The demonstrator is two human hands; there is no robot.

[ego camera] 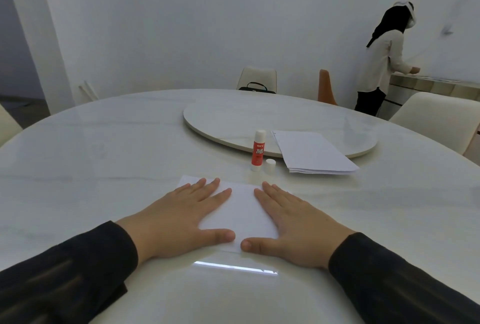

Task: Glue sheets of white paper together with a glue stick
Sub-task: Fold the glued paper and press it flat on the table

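Observation:
A white paper sheet (240, 209) lies flat on the table in front of me. My left hand (181, 216) presses palm-down on its left side, fingers spread. My right hand (293, 222) lies flat on its right side the same way. Behind the sheet stands a red and white glue stick (257, 151), upright and uncapped, with its white cap (270, 166) standing just to its right. A stack of white paper sheets (311, 152) rests to the right of the glue stick, partly on the turntable.
The round white marble table (104, 155) carries a raised turntable (228, 118) at its middle. Chairs stand around it, one with a black bag (255, 88). A person (384, 59) stands at a counter at the back right.

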